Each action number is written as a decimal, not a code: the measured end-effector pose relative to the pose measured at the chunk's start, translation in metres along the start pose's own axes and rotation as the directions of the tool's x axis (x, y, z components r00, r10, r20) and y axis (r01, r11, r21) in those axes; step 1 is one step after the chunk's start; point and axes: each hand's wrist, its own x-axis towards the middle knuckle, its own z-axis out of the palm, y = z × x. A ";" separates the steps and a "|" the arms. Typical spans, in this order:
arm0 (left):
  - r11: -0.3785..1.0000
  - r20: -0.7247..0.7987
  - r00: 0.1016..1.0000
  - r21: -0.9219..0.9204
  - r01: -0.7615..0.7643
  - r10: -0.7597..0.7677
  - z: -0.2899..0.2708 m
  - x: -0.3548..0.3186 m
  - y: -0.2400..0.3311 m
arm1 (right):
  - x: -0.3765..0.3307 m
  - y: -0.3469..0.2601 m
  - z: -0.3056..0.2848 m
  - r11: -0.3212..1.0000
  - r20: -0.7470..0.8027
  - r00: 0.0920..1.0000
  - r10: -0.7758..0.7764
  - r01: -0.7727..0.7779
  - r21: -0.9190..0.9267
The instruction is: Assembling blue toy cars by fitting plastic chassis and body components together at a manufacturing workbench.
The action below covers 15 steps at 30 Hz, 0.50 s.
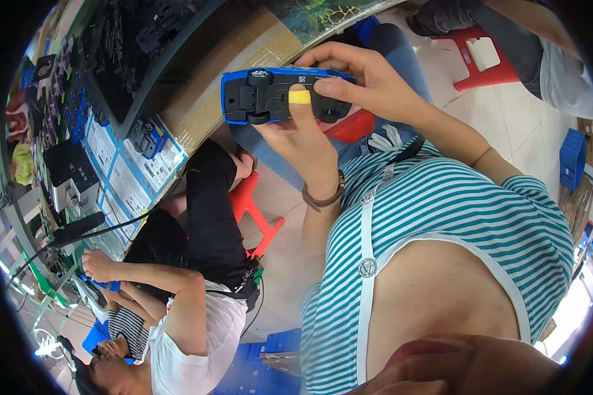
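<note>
A blue toy car [274, 99] is held bottom up, its black chassis and wheels turned toward me. My left hand [308, 141] is closed on its near side, the thumb, wrapped in a yellow band, pressing on the chassis. From the right, my right hand [369, 82] grips the other end, thumb on the underside and fingers at the far side. Most of the car's blue shell is hidden beneath. The car is over the edge of the cardboard-covered table [204, 108].
A black bin [178, 56] of dark parts stands on the table. Beyond the table edge lie another blue car [148, 139] and printed sheets [155, 170]. A black handheld tool [79, 227] trails a cable. A co-worker in white [197, 329] sits left, near a red stool [254, 214].
</note>
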 end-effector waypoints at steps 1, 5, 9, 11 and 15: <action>0.996 0.011 0.997 0.038 -0.077 0.077 0.000 0.000 -0.001 | 0.000 0.000 0.002 1.000 -0.008 1.000 -0.021 0.021 0.001; 0.977 0.056 0.991 0.173 -0.128 0.120 -0.004 0.005 -0.006 | -0.002 0.008 0.009 0.996 -0.072 0.994 -0.083 0.082 -0.025; 0.992 0.027 0.995 0.069 -0.101 0.100 -0.008 0.007 -0.011 | 0.000 0.010 0.010 0.998 -0.114 0.993 -0.042 0.035 -0.061; 0.998 -0.002 0.999 -0.013 -0.054 0.053 -0.010 0.007 -0.007 | -0.001 0.009 0.010 0.998 -0.110 0.993 -0.036 0.029 -0.064; 0.988 0.013 0.997 0.128 -0.083 0.082 -0.015 0.009 0.005 | -0.005 0.009 0.019 0.999 -0.095 0.994 -0.044 0.042 -0.021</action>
